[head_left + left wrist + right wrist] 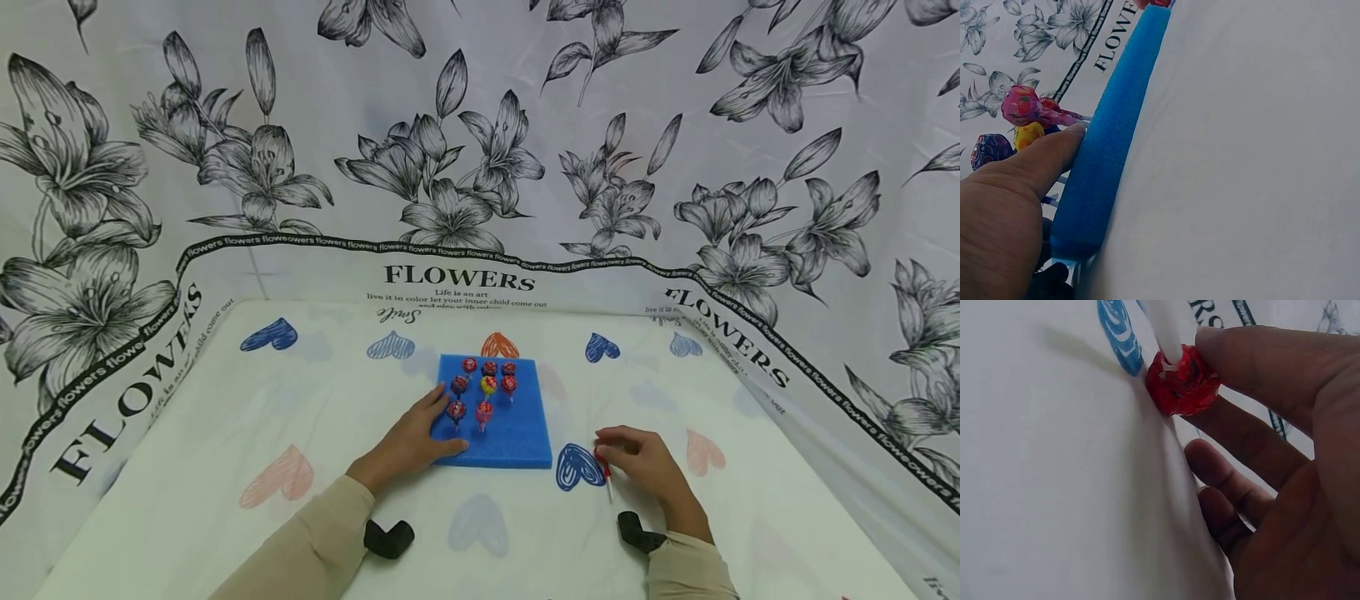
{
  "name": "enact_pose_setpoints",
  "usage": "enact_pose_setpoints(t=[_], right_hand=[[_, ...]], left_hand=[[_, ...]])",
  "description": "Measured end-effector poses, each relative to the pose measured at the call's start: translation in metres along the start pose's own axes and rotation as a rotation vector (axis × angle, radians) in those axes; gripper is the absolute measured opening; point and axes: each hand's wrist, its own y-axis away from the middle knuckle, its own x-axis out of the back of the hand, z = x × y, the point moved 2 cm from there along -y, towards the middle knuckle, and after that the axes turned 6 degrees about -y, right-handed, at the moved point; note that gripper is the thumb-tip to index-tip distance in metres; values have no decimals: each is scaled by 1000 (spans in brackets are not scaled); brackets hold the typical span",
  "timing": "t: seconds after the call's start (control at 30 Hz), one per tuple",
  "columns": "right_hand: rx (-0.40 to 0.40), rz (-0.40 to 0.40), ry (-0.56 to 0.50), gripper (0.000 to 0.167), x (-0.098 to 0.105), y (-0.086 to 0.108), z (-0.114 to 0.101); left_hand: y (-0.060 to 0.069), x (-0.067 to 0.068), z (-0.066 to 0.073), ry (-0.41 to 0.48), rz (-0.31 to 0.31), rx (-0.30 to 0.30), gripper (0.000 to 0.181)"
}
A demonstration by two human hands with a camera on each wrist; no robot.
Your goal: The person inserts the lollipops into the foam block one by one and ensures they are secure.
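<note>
A blue foam board (pixel 517 429) lies on the table, with several wrapped lollipops (pixel 484 412) standing in it on their sticks. My left hand (pixel 408 433) rests at the board's left side, its thumb (pixel 1054 156) laid on the top face near the front edge. The left fingers reach along the left edge. To the right of the board, my right hand (pixel 641 462) pinches a red-wrapped lollipop (pixel 1182 384) by its head, between thumb and fingers. Its white stick (pixel 1165 328) points away from the palm, toward the near side of the table.
The table wears a white cloth printed with hearts, such as a blue heart (pixel 579 467) between the board and my right hand. Behind it hangs a white curtain (pixel 465 283) with black flower prints. A black wrist mount (pixel 388 539) sits at the left sleeve, another (pixel 640 532) at the right.
</note>
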Motion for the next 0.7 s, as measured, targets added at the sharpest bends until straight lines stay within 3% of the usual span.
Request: enact_pose_setpoints(t=[0.13, 0.3, 0.7], right_hand=[[6, 70, 25, 26, 1, 0, -3], [-10, 205, -30, 32, 9, 2, -14], [118, 349, -206, 39, 27, 2, -69]], left_hand=[[0, 1, -1, 3, 0, 2, 94], [0, 0, -1, 3, 3, 1, 93], [1, 1, 0, 0, -3, -2, 92]])
